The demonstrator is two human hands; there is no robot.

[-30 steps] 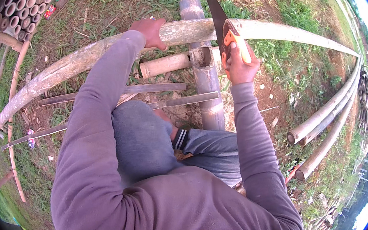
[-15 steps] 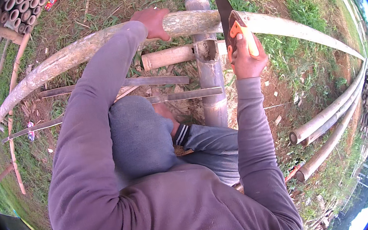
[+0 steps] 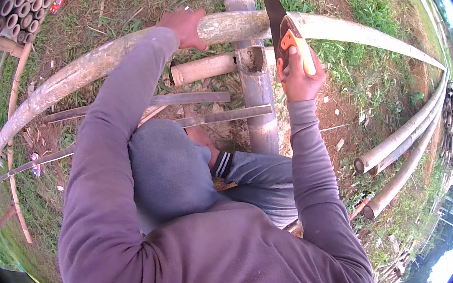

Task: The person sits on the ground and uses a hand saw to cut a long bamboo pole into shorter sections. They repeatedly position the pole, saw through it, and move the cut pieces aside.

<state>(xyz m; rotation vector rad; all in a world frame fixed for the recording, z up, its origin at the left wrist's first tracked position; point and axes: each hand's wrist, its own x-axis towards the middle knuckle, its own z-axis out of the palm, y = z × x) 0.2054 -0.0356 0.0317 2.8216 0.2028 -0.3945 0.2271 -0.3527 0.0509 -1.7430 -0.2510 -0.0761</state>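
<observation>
Ground: open yard of red dirt [image 3: 346, 111] and patchy grass, littered with wood chips.
Stand: one upright grey post [image 3: 259, 110] with a hollow top, one short bamboo stub [image 3: 201, 69] jutting from its left side.
Long pole: one thick pale bamboo pole [image 3: 90, 73] lies across the top of the post, curving from the left edge of the yard to the right edge.
Left hand: the left hand [image 3: 185, 26] lies on top of the pole just left of the post, fingers wrapped over it, pressing down.
Right hand: the right hand [image 3: 297, 74] has its fingers clamped round the orange grip of one handsaw [image 3: 279, 18].
Saw: its dark blade rises from the grip and crosses the pole just right of the post.
Slats: two flat split strips [image 3: 188, 98] lie across the post lower down.
Spare poles: three long bamboo poles [image 3: 399, 141] lie together on the ground at the right.
Stack: a pile of cut bamboo tubes [image 3: 5, 16], ends showing, at the upper left corner; too many to count surely.
</observation>
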